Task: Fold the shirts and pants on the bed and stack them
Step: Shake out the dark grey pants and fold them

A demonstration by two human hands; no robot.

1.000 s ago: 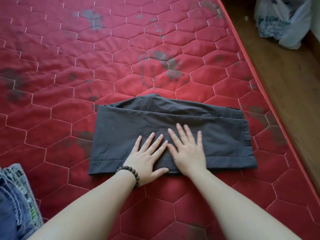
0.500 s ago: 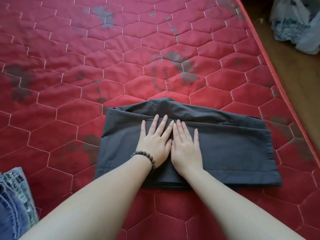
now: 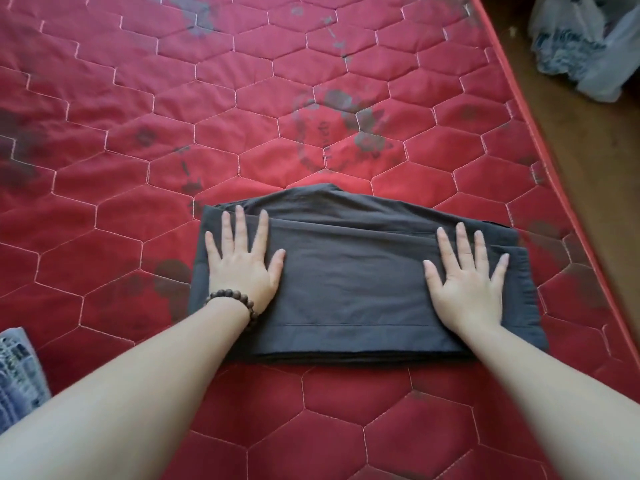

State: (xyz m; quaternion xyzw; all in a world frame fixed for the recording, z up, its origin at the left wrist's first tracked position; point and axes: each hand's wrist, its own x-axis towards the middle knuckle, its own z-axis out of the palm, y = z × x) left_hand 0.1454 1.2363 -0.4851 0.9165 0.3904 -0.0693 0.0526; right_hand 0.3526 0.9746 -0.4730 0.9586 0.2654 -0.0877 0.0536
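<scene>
A pair of dark grey pants (image 3: 349, 278) lies folded into a flat rectangle on the red quilted bed (image 3: 242, 116), with several layers showing at its near edge. My left hand (image 3: 242, 268), with a bead bracelet at the wrist, presses flat on the left end of the fold, fingers spread. My right hand (image 3: 467, 282) presses flat on the right end the same way. Neither hand grips the cloth.
A blue denim garment (image 3: 17, 372) pokes in at the lower left edge. The bed's right edge (image 3: 540, 143) runs diagonally beside a wooden floor, where a white plastic bag (image 3: 585, 43) sits at the top right.
Both hands were side by side at the middle of the pants. They have slid apart, the left to the left end and the right to the right end.
</scene>
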